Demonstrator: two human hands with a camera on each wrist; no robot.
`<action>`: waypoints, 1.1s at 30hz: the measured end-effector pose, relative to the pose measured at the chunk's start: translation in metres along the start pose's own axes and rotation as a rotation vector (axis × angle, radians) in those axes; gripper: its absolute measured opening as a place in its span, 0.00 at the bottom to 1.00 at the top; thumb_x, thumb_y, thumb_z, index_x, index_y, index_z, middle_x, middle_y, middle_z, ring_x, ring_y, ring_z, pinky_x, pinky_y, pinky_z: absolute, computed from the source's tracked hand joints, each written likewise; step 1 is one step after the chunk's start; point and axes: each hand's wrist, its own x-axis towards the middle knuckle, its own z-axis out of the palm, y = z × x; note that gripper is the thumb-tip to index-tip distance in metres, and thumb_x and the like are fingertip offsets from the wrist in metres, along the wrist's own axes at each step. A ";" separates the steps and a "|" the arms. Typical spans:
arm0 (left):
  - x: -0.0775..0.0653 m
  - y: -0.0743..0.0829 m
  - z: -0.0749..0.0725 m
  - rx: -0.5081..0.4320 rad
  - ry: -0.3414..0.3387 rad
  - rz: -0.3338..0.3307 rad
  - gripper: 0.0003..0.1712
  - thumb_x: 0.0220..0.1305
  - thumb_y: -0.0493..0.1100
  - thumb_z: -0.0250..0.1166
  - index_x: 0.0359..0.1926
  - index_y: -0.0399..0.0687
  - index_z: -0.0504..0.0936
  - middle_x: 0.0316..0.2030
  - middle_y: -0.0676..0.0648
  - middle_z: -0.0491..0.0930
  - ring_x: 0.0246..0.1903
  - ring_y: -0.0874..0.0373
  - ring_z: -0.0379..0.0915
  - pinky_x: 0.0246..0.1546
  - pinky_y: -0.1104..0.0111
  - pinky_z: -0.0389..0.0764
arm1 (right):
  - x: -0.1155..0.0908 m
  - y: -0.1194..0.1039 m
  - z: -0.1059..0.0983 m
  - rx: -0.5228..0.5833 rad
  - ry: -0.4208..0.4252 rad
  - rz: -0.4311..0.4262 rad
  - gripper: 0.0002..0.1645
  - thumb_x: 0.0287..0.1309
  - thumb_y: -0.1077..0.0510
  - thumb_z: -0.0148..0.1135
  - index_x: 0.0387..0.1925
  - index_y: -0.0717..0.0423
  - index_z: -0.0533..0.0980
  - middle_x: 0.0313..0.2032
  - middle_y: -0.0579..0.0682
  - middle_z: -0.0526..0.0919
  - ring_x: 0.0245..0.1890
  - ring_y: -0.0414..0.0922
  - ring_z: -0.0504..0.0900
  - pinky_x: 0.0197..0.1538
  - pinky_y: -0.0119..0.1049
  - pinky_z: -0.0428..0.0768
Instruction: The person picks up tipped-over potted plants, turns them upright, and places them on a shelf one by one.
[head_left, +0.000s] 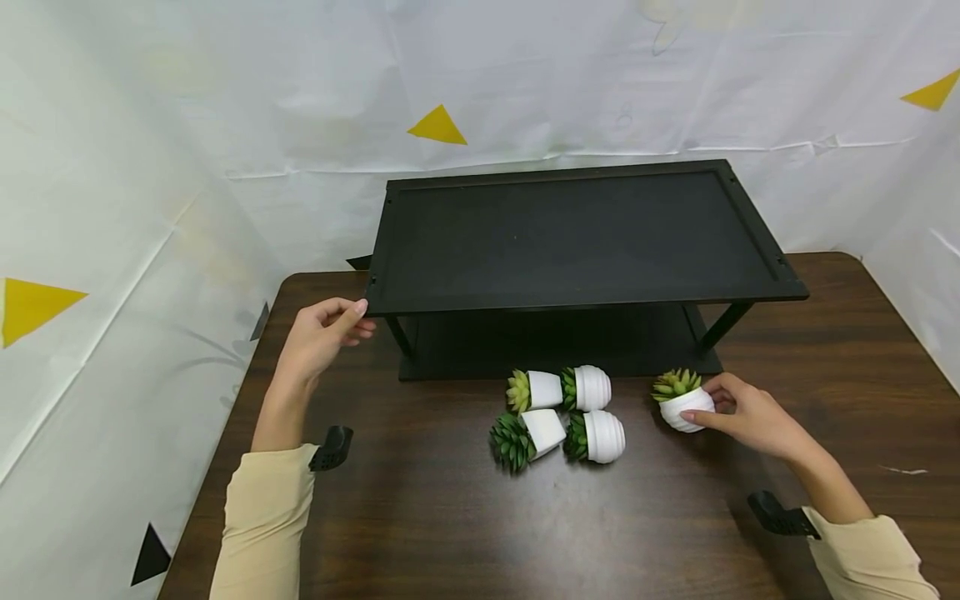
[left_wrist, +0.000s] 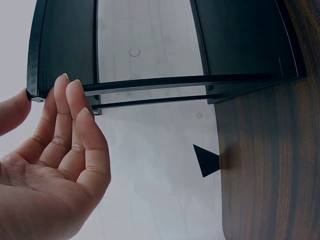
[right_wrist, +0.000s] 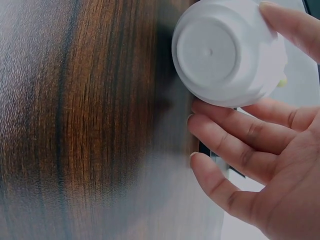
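My left hand [head_left: 322, 333] pinches the front left corner of a black two-tier shelf [head_left: 585, 237] between thumb and fingers. In the left wrist view the fingertips [left_wrist: 75, 87] lie under the upper board's edge, the thumb on the other side. My right hand [head_left: 757, 417] grips a small potted succulent [head_left: 686, 408] by its white ribbed pot, leaves tilted up and away. The round base of the pot [right_wrist: 207, 52] faces the right wrist camera, thumb on one side and fingers on the other. Several other potted succulents [head_left: 592, 387] lie on their sides in front of the shelf.
The dark wooden table [head_left: 450, 525] carries the shelf near its back edge. Black slanted legs [head_left: 726, 325] join the upper board to the lower board [head_left: 547, 342]. White sheeting [head_left: 300, 100] with yellow and black triangles hangs behind and at both sides.
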 end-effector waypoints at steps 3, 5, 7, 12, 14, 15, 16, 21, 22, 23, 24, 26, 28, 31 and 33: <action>0.000 0.000 0.000 0.002 0.002 0.001 0.25 0.65 0.53 0.55 0.45 0.30 0.75 0.32 0.46 0.80 0.31 0.63 0.78 0.42 0.64 0.76 | 0.000 0.000 0.000 -0.001 -0.004 0.003 0.29 0.52 0.47 0.65 0.42 0.68 0.68 0.40 0.61 0.76 0.40 0.55 0.76 0.37 0.44 0.75; 0.000 0.000 0.000 0.004 0.003 0.001 0.25 0.65 0.53 0.55 0.45 0.30 0.75 0.32 0.46 0.80 0.31 0.63 0.78 0.41 0.65 0.76 | 0.000 0.001 0.000 0.000 -0.007 0.007 0.28 0.52 0.47 0.65 0.41 0.67 0.68 0.40 0.60 0.76 0.40 0.55 0.76 0.37 0.44 0.75; 0.000 0.000 0.000 0.006 0.004 0.002 0.25 0.65 0.53 0.55 0.45 0.31 0.75 0.32 0.46 0.80 0.31 0.63 0.78 0.41 0.65 0.76 | 0.000 0.001 0.000 0.000 -0.005 0.009 0.28 0.53 0.47 0.65 0.41 0.67 0.67 0.39 0.60 0.76 0.41 0.56 0.76 0.37 0.44 0.75; 0.000 0.000 0.000 0.014 0.004 0.006 0.26 0.65 0.53 0.55 0.45 0.31 0.75 0.31 0.48 0.80 0.31 0.63 0.78 0.41 0.66 0.76 | 0.002 0.001 0.001 0.001 0.012 0.001 0.28 0.53 0.47 0.64 0.41 0.67 0.67 0.40 0.61 0.76 0.42 0.58 0.76 0.39 0.47 0.75; 0.000 0.000 0.000 0.015 0.003 0.008 0.26 0.65 0.53 0.55 0.45 0.31 0.75 0.31 0.46 0.80 0.32 0.62 0.78 0.40 0.67 0.76 | 0.003 0.001 0.001 0.004 0.021 -0.005 0.28 0.53 0.47 0.64 0.41 0.67 0.67 0.40 0.61 0.76 0.42 0.58 0.76 0.39 0.47 0.75; 0.000 0.000 0.000 0.014 0.003 0.008 0.26 0.65 0.53 0.55 0.45 0.31 0.75 0.32 0.46 0.80 0.32 0.62 0.78 0.40 0.67 0.76 | 0.003 0.001 0.002 0.004 0.027 -0.008 0.28 0.53 0.48 0.65 0.41 0.67 0.66 0.39 0.61 0.76 0.41 0.57 0.76 0.38 0.47 0.75; 0.000 0.000 0.000 0.014 0.003 0.009 0.26 0.65 0.53 0.55 0.45 0.31 0.75 0.32 0.44 0.80 0.32 0.62 0.78 0.40 0.68 0.76 | 0.004 0.001 0.002 0.002 0.031 -0.010 0.28 0.53 0.48 0.65 0.41 0.67 0.66 0.39 0.61 0.76 0.41 0.57 0.76 0.38 0.46 0.74; 0.000 0.000 0.000 0.014 0.003 0.015 0.26 0.65 0.53 0.55 0.45 0.31 0.75 0.33 0.44 0.80 0.32 0.62 0.78 0.39 0.69 0.76 | 0.006 0.001 0.004 -0.004 0.044 0.000 0.28 0.52 0.48 0.65 0.41 0.67 0.66 0.39 0.63 0.76 0.41 0.58 0.76 0.36 0.45 0.74; 0.000 0.000 0.000 0.015 0.003 0.017 0.26 0.65 0.53 0.55 0.45 0.31 0.75 0.33 0.44 0.80 0.33 0.62 0.78 0.39 0.70 0.76 | 0.006 0.001 0.004 -0.002 0.044 0.002 0.29 0.51 0.49 0.66 0.41 0.67 0.65 0.40 0.65 0.76 0.42 0.59 0.75 0.37 0.46 0.74; 0.000 0.000 0.000 0.015 0.004 0.018 0.26 0.65 0.53 0.55 0.45 0.31 0.75 0.33 0.44 0.80 0.33 0.61 0.78 0.38 0.70 0.76 | 0.006 0.001 0.004 0.000 0.043 0.004 0.29 0.51 0.49 0.67 0.41 0.67 0.65 0.41 0.66 0.76 0.42 0.60 0.75 0.37 0.47 0.74; 0.000 0.000 0.000 0.015 0.005 0.019 0.26 0.65 0.53 0.55 0.45 0.31 0.75 0.33 0.44 0.80 0.33 0.60 0.78 0.38 0.70 0.76 | 0.006 0.001 0.004 0.003 0.044 0.004 0.30 0.50 0.49 0.68 0.41 0.67 0.65 0.41 0.67 0.76 0.43 0.61 0.75 0.37 0.48 0.74; 0.000 0.000 0.000 0.016 0.006 0.019 0.26 0.65 0.53 0.55 0.45 0.31 0.75 0.33 0.43 0.80 0.34 0.58 0.78 0.38 0.71 0.76 | 0.007 0.001 0.004 0.010 0.040 0.003 0.31 0.47 0.50 0.69 0.41 0.68 0.65 0.42 0.69 0.75 0.44 0.63 0.74 0.39 0.50 0.74; 0.000 -0.001 0.000 0.019 0.006 0.017 0.26 0.65 0.53 0.55 0.45 0.31 0.75 0.33 0.43 0.80 0.35 0.56 0.78 0.38 0.70 0.76 | 0.006 0.002 0.004 0.021 0.036 -0.003 0.33 0.45 0.50 0.71 0.42 0.68 0.65 0.43 0.69 0.74 0.45 0.63 0.74 0.40 0.52 0.74; 0.000 -0.001 0.000 0.025 0.006 0.014 0.26 0.65 0.54 0.55 0.45 0.31 0.75 0.34 0.43 0.80 0.35 0.57 0.78 0.39 0.68 0.76 | 0.006 0.003 0.003 0.034 0.022 -0.015 0.37 0.42 0.50 0.73 0.46 0.69 0.66 0.44 0.68 0.74 0.46 0.63 0.73 0.41 0.53 0.74; 0.000 -0.001 0.000 0.028 0.005 0.011 0.26 0.65 0.54 0.54 0.46 0.31 0.75 0.33 0.44 0.80 0.34 0.59 0.78 0.40 0.67 0.76 | 0.005 0.004 0.002 0.033 0.007 -0.022 0.40 0.41 0.51 0.73 0.50 0.71 0.66 0.44 0.67 0.74 0.46 0.62 0.73 0.41 0.52 0.74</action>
